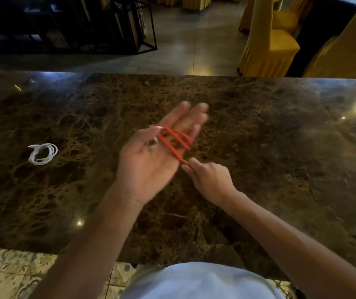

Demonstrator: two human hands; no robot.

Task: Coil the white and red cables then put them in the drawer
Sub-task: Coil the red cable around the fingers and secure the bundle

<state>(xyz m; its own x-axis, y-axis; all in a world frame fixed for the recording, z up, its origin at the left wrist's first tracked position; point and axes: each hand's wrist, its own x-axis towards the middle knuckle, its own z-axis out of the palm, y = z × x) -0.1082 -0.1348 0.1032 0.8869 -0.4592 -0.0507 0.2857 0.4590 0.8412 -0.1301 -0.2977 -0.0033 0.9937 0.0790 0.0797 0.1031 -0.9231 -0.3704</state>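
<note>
The red cable is looped a few times around the fingers of my left hand, which is held palm up above the middle of the marble counter, fingers stretched out and blurred; its thumb pins a silver plug end against the palm. My right hand sits just right of it and pinches the cable's free stretch between thumb and forefinger. The white cable lies coiled in a small bundle on the counter far to the left, apart from both hands. No drawer is in view.
The dark brown marble counter spans the view, its far edge ahead and its near edge by my body. Beyond it stand yellow-covered chairs at right and a black metal rack at left. Patterned floor tiles show at lower left.
</note>
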